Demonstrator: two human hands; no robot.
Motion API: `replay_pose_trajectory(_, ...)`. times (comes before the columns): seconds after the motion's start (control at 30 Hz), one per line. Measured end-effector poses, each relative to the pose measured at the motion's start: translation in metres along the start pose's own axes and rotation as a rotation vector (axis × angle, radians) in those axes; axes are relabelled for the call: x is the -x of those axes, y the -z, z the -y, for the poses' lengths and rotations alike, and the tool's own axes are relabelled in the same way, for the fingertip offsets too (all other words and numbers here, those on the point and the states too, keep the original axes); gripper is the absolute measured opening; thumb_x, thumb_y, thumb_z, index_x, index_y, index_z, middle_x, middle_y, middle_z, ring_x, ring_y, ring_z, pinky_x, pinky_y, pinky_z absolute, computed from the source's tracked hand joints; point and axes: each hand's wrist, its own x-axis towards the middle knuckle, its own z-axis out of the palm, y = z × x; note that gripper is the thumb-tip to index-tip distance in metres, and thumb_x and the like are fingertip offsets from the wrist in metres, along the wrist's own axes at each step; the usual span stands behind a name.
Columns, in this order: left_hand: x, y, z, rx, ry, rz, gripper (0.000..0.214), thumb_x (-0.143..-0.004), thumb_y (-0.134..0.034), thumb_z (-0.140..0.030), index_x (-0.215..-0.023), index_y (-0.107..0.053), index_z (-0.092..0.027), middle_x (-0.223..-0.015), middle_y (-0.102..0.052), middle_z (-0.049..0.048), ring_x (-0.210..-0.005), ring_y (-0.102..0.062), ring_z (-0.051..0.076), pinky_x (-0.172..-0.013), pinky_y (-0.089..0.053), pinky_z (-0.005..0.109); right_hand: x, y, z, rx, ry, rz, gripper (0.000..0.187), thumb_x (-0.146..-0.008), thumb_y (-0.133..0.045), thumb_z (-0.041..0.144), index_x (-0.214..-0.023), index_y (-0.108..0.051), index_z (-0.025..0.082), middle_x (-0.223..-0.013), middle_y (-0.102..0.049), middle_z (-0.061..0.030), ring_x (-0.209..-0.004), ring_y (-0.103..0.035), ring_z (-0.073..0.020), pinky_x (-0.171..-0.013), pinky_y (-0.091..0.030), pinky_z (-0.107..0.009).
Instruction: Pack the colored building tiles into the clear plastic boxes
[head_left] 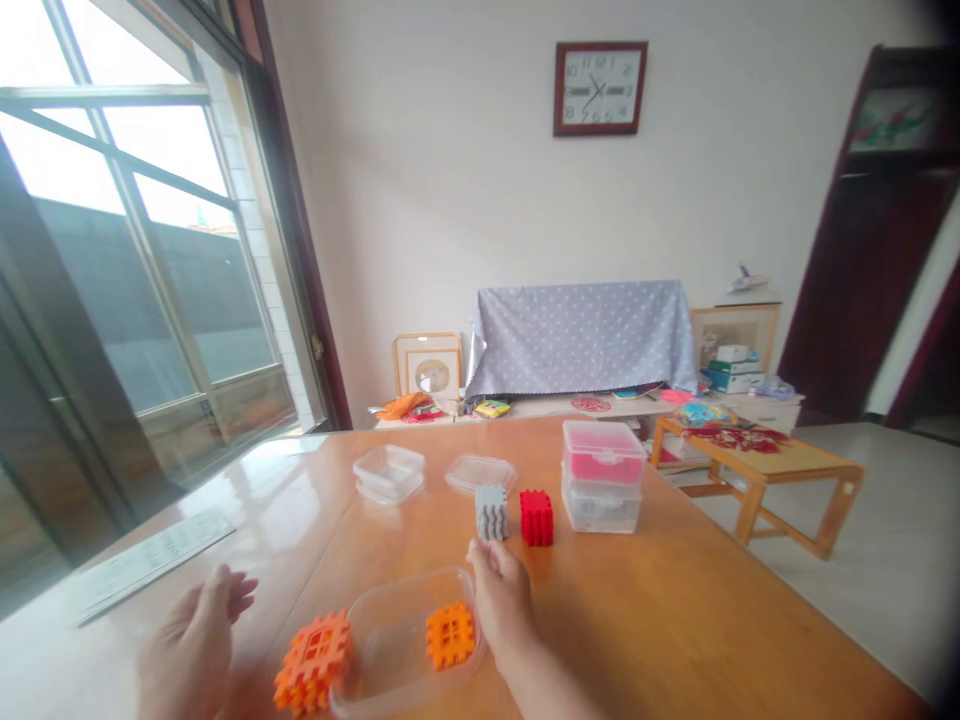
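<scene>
My right hand (501,590) reaches forward over the wooden table (675,620), its curled fingertips just short of a grey toothed block cube (492,512); whether they touch it I cannot tell. A red cube (537,517) stands beside the grey one. My left hand (196,640) hovers at the lower left with fingers stretched out, holding nothing. Between my hands sits a clear plastic tub (401,640) with a flat orange block piece (451,634) inside. An orange block cube (315,661) rests against the tub's left side.
Two stacked lidded boxes (602,488), the top one with red contents, stand right of the cubes. An empty clear tub (388,471) and a loose lid (481,472) lie farther back. A ruler-like strip (150,560) lies at the left. A low wooden table (757,460) stands beyond.
</scene>
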Motion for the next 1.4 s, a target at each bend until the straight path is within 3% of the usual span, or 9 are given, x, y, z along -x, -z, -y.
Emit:
replay_pose_trajectory(0.1,0.002,0.002,0.007,0.102,-0.076,0.189,0.048,-0.077,-0.063,-0.066,-0.086,-0.071,-0.019,-0.081,-0.075,0.0035,-0.075,-0.069,0.023,-0.073,-0.056,0.037,0.002,0.006,0.007,-0.038,-0.039,0.015,0.039,-0.088,-0.057,0.054,-0.068,-0.050,0.022,-0.057,-0.038,0.0077,-0.057,-0.039,-0.0122,-0.055,-0.032,-0.023)
replay_pose_trajectory(0.23,0.006,-0.004,0.014,0.155,-0.111,0.263,0.053,-0.081,-0.060,-0.068,-0.085,-0.068,-0.016,-0.077,-0.072,0.0050,-0.071,-0.066,0.020,-0.070,-0.053,0.033,0.007,0.019,0.021,0.022,-0.042,0.058,0.039,-0.088,-0.056,0.057,-0.073,-0.057,0.022,-0.060,-0.049,0.0064,-0.057,-0.046,-0.0134,-0.056,-0.037,-0.024)
replay_pose_trajectory(0.37,0.012,-0.009,0.012,0.195,-0.127,0.298,0.052,-0.085,-0.056,-0.067,-0.085,-0.068,-0.016,-0.076,-0.071,0.0048,-0.069,-0.064,0.019,-0.067,-0.050,0.031,0.025,0.034,0.047,0.220,0.237,0.149,0.038,-0.094,-0.050,0.055,-0.097,-0.069,0.023,-0.078,-0.068,-0.0003,-0.081,-0.064,-0.0203,-0.077,-0.046,-0.029)
replay_pose_trajectory(0.5,0.021,-0.009,0.004,0.208,-0.145,0.339,0.051,-0.086,-0.055,-0.066,-0.081,-0.068,-0.017,-0.075,-0.071,0.0051,-0.067,-0.062,0.018,-0.066,-0.048,0.030,0.046,0.039,0.072,0.479,0.505,0.370,0.040,-0.102,-0.038,0.047,-0.114,-0.070,0.027,-0.088,-0.073,-0.0038,-0.095,-0.065,-0.0230,-0.093,-0.044,-0.037)
replay_pose_trajectory(0.6,0.027,-0.008,-0.002,0.226,-0.141,0.364,0.049,-0.085,-0.057,-0.064,-0.080,-0.067,-0.016,-0.073,-0.070,0.0051,-0.065,-0.061,0.017,-0.064,-0.047,0.029,0.055,0.037,0.081,0.659,0.598,0.501,0.042,-0.105,-0.032,0.043,-0.118,-0.069,0.029,-0.094,-0.074,-0.0037,-0.099,-0.064,-0.0228,-0.095,-0.042,-0.040)
replay_pose_trajectory(0.97,0.032,-0.010,-0.003,0.284,-0.126,0.418,0.045,-0.088,-0.056,-0.059,-0.077,-0.066,-0.016,-0.071,-0.068,0.0053,-0.066,-0.061,0.017,-0.064,-0.047,0.028,0.059,0.034,0.068,0.972,0.547,0.548,0.048,-0.102,-0.035,0.054,-0.133,-0.063,0.030,-0.135,-0.063,-0.0071,-0.126,-0.053,-0.0282,-0.106,-0.040,-0.049)
replay_pose_trajectory(1.17,0.029,-0.014,0.002,0.301,-0.117,0.429,0.046,-0.089,-0.055,-0.059,-0.078,-0.066,-0.016,-0.072,-0.068,0.0055,-0.068,-0.062,0.017,-0.065,-0.049,0.029,0.045,0.035,0.054,0.861,0.580,0.424,0.045,-0.101,-0.037,0.051,-0.130,-0.064,0.031,-0.122,-0.068,-0.0084,-0.114,-0.060,-0.0257,-0.102,-0.045,-0.046)
replay_pose_trajectory(1.23,0.029,-0.014,0.003,0.301,-0.112,0.433,0.046,-0.088,-0.056,-0.060,-0.078,-0.067,-0.016,-0.071,-0.068,0.0055,-0.066,-0.061,0.017,-0.065,-0.048,0.029,0.037,0.035,0.048,0.790,0.576,0.377,0.045,-0.102,-0.037,0.050,-0.128,-0.066,0.028,-0.123,-0.068,-0.0087,-0.119,-0.059,-0.0254,-0.105,-0.043,-0.046)
replay_pose_trajectory(1.4,0.029,-0.015,0.002,0.297,-0.104,0.440,0.046,-0.086,-0.058,-0.060,-0.076,-0.067,-0.016,-0.070,-0.068,0.0052,-0.064,-0.060,0.017,-0.064,-0.048,0.029,0.025,0.034,0.038,0.690,0.472,0.461,0.049,-0.101,-0.037,0.053,-0.133,-0.062,0.025,-0.135,-0.064,-0.0084,-0.130,-0.054,-0.0258,-0.112,-0.040,-0.047)
